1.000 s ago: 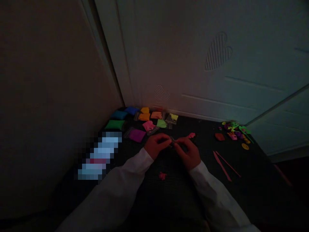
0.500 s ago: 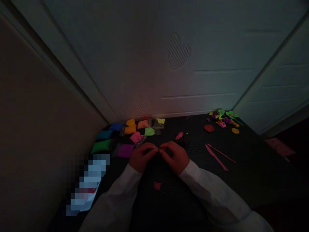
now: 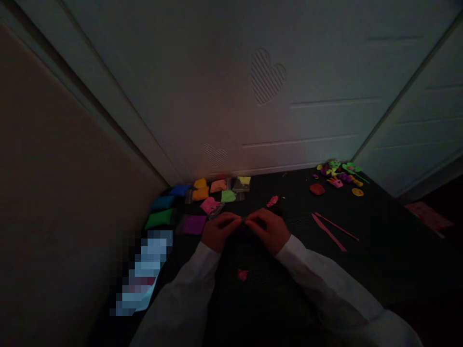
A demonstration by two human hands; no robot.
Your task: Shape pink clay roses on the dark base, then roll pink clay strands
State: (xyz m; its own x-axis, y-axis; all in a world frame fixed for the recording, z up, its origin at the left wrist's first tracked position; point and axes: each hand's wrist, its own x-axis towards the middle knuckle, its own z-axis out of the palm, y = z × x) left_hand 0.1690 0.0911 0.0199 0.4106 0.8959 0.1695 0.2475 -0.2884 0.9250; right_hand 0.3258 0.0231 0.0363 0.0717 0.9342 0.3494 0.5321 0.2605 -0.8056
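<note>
- Lump: pink, crumpled, on the dark tabletop nearest the body; probably light, soft and easily dented, best lifted with a loose pinch at its sides.
- Left hand and right hand: thumb and forefinger of each drawn together, seemingly clamped on one small dark bit between the facing fingertips.
- That bit: too dim to tell its material or outline; likely very light, so a fingertip hold at its opposite ends should suit.
- Knife and rod: slim, pink, smooth, probably stiff plastic, right of the hands.
- Purple bag: flat, with a clear, probably slippery film, just beside the left hand.
- Twist: pink, bumpy, beyond the right hand.
- Red disc: flat, rounded.
- Flower: green, thin-stemmed, probably fragile.
- Panel: pale, with ribbed hearts in relief.
</note>
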